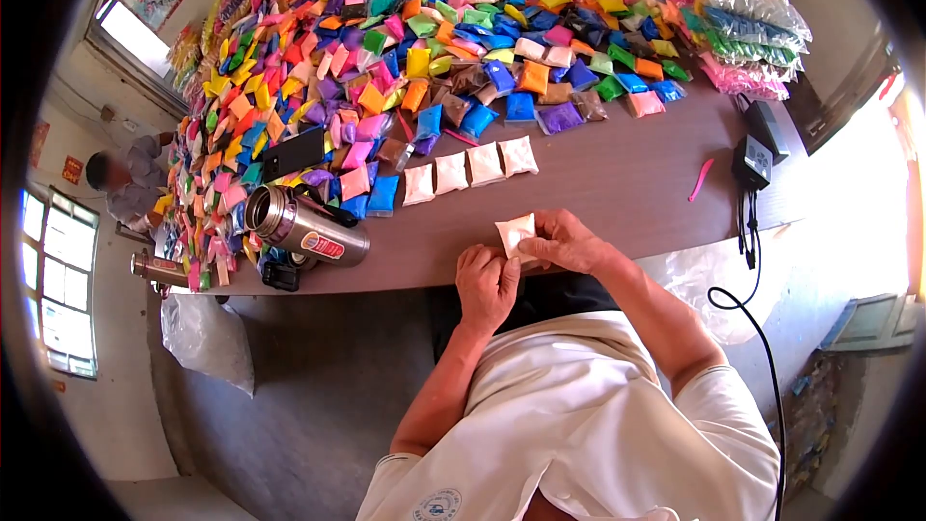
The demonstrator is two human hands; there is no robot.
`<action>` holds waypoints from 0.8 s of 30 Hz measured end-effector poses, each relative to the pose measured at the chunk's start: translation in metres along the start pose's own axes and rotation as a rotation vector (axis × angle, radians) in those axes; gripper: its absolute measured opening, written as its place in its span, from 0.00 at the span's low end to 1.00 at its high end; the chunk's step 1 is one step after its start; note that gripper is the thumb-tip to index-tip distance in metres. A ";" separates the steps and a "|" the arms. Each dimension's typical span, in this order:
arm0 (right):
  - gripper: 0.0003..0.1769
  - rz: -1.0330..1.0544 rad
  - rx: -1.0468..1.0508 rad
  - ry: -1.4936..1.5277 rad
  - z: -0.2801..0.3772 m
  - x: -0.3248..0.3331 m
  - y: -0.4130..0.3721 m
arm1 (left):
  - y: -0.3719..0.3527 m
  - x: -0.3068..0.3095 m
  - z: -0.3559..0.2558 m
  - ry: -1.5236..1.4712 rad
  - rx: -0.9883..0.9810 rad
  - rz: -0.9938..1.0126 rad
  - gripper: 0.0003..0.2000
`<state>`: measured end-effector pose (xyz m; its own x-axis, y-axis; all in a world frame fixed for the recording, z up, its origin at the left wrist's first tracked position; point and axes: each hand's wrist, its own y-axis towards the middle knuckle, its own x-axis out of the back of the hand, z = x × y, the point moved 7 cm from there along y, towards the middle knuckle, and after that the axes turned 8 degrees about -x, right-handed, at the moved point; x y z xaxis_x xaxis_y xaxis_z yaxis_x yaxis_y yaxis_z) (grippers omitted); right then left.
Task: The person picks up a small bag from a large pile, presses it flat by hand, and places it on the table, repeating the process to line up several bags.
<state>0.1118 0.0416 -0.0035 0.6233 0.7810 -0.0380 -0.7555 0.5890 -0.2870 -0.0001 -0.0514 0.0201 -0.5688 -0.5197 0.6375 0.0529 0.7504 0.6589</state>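
A small pale cream packet (515, 230) is held up at the table's front edge, just above my lap. My right hand (571, 243) grips it from the right, thumb across its face and fingers behind. My left hand (487, 284) is closed at the packet's lower left edge, with fingers curled and thumb pressed near its bottom; part of the packet is hidden there. Beyond my hands, several similar pale packets (484, 164) lie side by side in a row on the brown table (598, 178).
A large heap of colourful packets (386, 48) covers the table's back and left. A steel thermos (313, 232) lies at left, near a black phone (294, 153). On the right are a pink plastic tool (700, 179) and black power adapters (752, 162) with a cable. Another person (135, 178) is at far left.
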 end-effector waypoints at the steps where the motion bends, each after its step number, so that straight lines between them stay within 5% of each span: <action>1: 0.15 -0.003 0.008 0.055 0.001 -0.001 0.000 | 0.000 0.001 -0.001 -0.014 0.001 -0.009 0.16; 8: 0.15 -0.013 0.065 0.119 0.007 -0.006 -0.004 | 0.004 0.003 -0.005 -0.018 -0.016 -0.022 0.15; 10: 0.14 -0.230 0.244 0.225 0.017 0.000 -0.013 | 0.001 0.000 -0.003 0.021 -0.016 -0.012 0.14; 14: 0.13 -0.513 0.250 0.180 0.005 0.014 -0.021 | 0.004 0.003 -0.004 0.026 -0.030 -0.020 0.13; 17: 0.10 -0.901 0.233 -0.105 0.018 0.056 -0.035 | 0.003 0.003 -0.005 0.017 -0.040 -0.008 0.12; 24: 0.12 -0.935 0.085 -0.273 0.011 0.129 -0.001 | 0.002 0.001 -0.005 0.014 -0.035 -0.014 0.11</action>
<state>0.1906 0.1441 0.0027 0.9182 0.0058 0.3961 0.0014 0.9998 -0.0178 0.0036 -0.0525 0.0242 -0.5582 -0.5359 0.6334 0.0737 0.7284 0.6812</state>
